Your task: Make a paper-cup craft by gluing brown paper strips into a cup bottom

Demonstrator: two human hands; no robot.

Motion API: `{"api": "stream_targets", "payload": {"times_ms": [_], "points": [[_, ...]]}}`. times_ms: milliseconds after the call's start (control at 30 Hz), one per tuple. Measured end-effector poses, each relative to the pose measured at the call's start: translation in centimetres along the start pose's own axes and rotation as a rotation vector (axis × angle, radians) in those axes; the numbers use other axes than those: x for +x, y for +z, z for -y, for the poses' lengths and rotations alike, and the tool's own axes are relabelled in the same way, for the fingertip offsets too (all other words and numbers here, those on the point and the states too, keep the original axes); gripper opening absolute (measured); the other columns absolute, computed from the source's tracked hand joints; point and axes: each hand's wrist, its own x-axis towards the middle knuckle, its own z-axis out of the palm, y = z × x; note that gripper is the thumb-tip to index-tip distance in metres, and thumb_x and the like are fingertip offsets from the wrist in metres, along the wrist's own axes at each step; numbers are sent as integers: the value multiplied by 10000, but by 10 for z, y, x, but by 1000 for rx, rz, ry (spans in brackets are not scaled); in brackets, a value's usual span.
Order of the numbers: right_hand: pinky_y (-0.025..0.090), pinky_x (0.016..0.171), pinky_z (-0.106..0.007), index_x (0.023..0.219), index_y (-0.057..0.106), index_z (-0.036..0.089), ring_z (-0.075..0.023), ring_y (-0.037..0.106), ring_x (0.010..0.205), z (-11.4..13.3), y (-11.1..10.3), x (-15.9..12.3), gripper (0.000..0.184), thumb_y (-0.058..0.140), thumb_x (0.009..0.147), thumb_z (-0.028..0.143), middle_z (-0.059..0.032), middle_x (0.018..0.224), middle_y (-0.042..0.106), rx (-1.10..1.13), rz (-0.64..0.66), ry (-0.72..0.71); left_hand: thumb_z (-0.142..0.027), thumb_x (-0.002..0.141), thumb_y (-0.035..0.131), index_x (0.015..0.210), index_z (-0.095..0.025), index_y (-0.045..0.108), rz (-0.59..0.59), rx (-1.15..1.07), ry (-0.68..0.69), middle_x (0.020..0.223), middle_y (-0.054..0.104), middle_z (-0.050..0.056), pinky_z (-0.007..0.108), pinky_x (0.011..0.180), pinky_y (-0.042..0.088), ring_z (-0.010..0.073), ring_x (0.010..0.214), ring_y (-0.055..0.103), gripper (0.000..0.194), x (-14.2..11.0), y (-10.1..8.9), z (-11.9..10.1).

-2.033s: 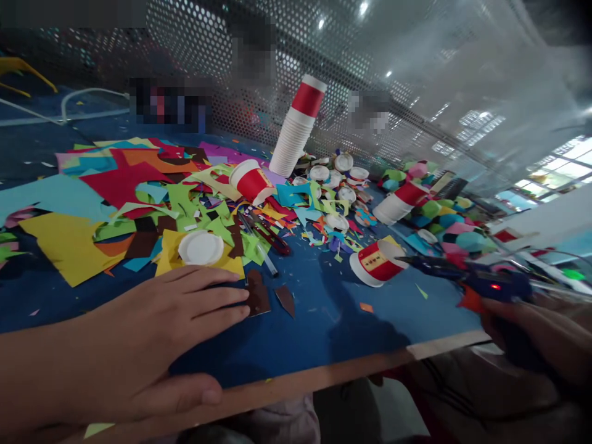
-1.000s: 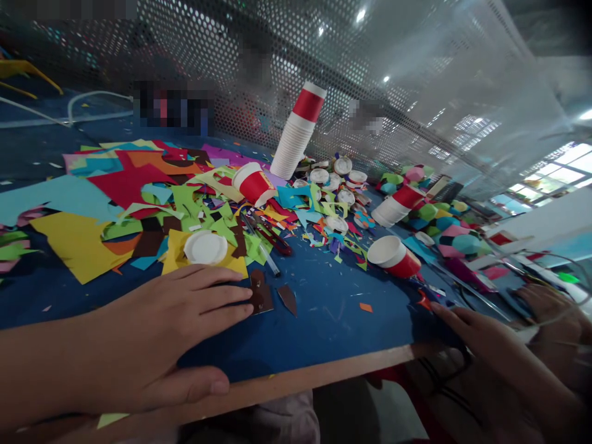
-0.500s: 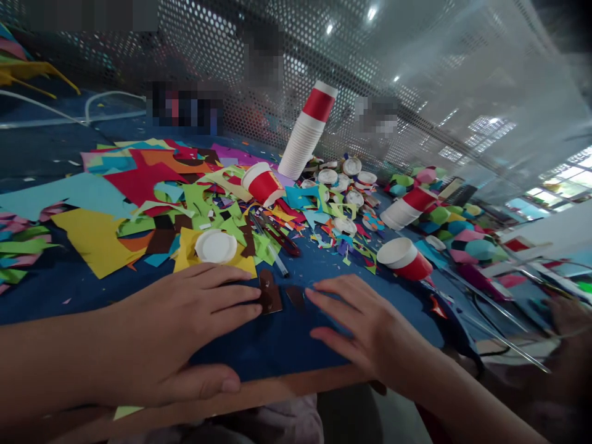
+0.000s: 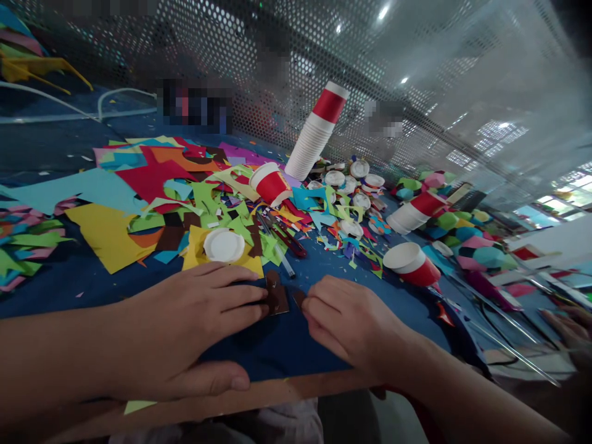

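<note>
My left hand (image 4: 198,324) lies flat on the blue table, fingers stretched out and thumb apart. Its fingertips touch a brown piece of paper (image 4: 278,297). Just to the right, my right hand (image 4: 356,320) is closed in a pinch on a smaller brown paper scrap (image 4: 298,299), partly hidden by the fingers. Beyond my left fingers a white lid-like disc (image 4: 224,245) rests on a yellow paper square (image 4: 194,246). A pen (image 4: 283,259) and a pair of dark red-handled scissors (image 4: 291,240) lie past the brown pieces.
Colourful paper offcuts (image 4: 152,179) spread over the left and middle. A tall leaning stack of cups (image 4: 314,132) stands at the back. A red and white cup (image 4: 419,268) tilts at right, near thin metal rods (image 4: 513,348). Another person's hand (image 4: 568,327) shows at far right.
My right hand has closed its fingers on the small brown scrap, where before they were spread beside it. My left hand stays flat by the larger brown piece. The view has shifted slightly.
</note>
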Motion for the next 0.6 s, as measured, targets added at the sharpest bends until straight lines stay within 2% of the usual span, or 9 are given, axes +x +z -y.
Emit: {"api": "stream_targets", "payload": {"times_ms": [200, 367, 467, 600], "points": [[389, 546, -274, 698, 492, 197, -150, 460, 600, 2, 3, 4, 178, 386, 804, 100, -29, 664, 527, 196, -105, 151, -539, 929, 541, 1302, -180, 642, 35, 21, 37, 1353, 646, 107, 435, 977, 517, 323, 1203, 608, 528, -2, -1, 3], [353, 486, -237, 676, 393, 234, -118, 433, 522, -2, -3, 3, 172, 384, 783, 99, 19, 602, 476, 204, -217, 252, -552, 925, 536, 1265, -179, 667, 4, -40, 0, 1311, 674, 102, 453, 1001, 498, 327, 1204, 604, 521, -2, 1, 2], [344, 456, -233, 674, 400, 240, -114, 415, 473, -23, -15, -14, 157, 416, 774, 120, 36, 560, 462, 110, -281, 430, -546, 925, 545, 1287, -179, 661, 0, -48, -1, 1320, 669, 100, 464, 1026, 484, 333, 1211, 601, 529, -3, 3, 2], [364, 474, -261, 733, 516, 229, -135, 468, 496, -75, -43, -69, 192, 443, 898, 162, 4, 578, 510, -73, -369, 651, -551, 923, 551, 1293, -169, 661, -21, -33, 4, 1319, 670, 102, 467, 1031, 489, 338, 1218, 599, 543, -3, 4, 2]]}}
